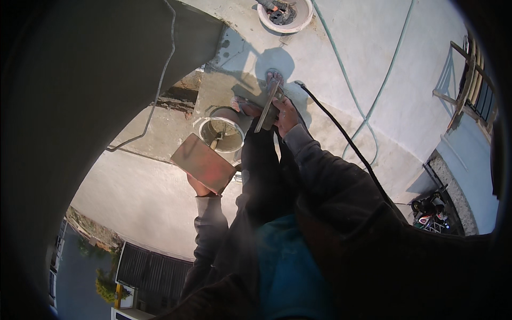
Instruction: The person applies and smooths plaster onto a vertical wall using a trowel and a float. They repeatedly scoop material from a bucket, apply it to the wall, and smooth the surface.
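Observation:
My left hand (198, 186) is closed under a flat rectangular hawk board (202, 162), its top grey-brown with reddish smears. My right hand (288, 114) grips a plastering float (265, 113) that I see nearly edge-on, above my feet and dark trousers. Between the two hands, beyond the board, stands a whitish bucket (243, 140) holding grey, wet-looking material. A small trowel with a wooden handle (215, 144) rests inside it. The left fingers are mostly hidden by the board.
A smooth grey wall (122, 58) rises at left, with a thin cable (172, 50) hanging along it. At the top sits a pale basin (305, 20) holding dark stuff. A green hose (341, 69) and a black hose (336, 122) cross the pale floor on the right.

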A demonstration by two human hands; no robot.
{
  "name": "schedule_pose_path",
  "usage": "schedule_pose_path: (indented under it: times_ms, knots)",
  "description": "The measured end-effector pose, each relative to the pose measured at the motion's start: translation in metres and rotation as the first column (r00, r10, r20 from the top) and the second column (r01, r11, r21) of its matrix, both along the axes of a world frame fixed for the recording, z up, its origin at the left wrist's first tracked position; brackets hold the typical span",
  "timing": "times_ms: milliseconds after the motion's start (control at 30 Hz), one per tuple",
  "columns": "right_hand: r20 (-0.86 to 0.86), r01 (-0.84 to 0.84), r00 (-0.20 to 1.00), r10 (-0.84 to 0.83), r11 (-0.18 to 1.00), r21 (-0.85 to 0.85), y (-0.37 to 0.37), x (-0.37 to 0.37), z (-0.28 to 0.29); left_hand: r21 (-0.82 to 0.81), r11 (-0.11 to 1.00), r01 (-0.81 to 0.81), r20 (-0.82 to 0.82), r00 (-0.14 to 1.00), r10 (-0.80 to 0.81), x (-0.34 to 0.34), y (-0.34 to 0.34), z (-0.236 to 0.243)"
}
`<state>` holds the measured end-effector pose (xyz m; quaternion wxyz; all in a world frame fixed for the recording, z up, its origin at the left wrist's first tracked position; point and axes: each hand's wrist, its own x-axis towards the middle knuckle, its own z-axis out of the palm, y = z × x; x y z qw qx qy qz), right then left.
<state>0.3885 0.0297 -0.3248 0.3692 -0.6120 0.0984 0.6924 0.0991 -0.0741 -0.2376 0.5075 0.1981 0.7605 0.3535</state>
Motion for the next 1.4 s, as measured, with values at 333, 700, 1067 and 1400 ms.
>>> schedule_pose_path:
  times_ms: [333,700,1067,1400]
  knots:
    - [0.100,-0.252,0.966,0.237,0.794,0.554,0.045,0.008,0.047,0.016,0.998,0.065,0.413,0.908,-0.065,0.048,0.003,-0.086]
    - [0.708,-0.879,0.475,0.523,0.238,0.414,0.004,0.010,0.039,0.218,0.929,0.298,-0.030,0.954,-0.299,0.116,0.133,0.027]
    - [-0.363,-0.328,0.756,0.545,0.795,0.510,-0.019,0.009,0.061,0.217,0.964,0.155,-0.407,0.912,-0.055,0.051,-0.024,-0.033]
    - [-0.638,-0.696,0.375,0.672,0.659,0.285,-0.057,-0.029,-0.036,0.293,0.838,-0.461,0.323,0.872,0.368,0.095,-0.169,-0.087]
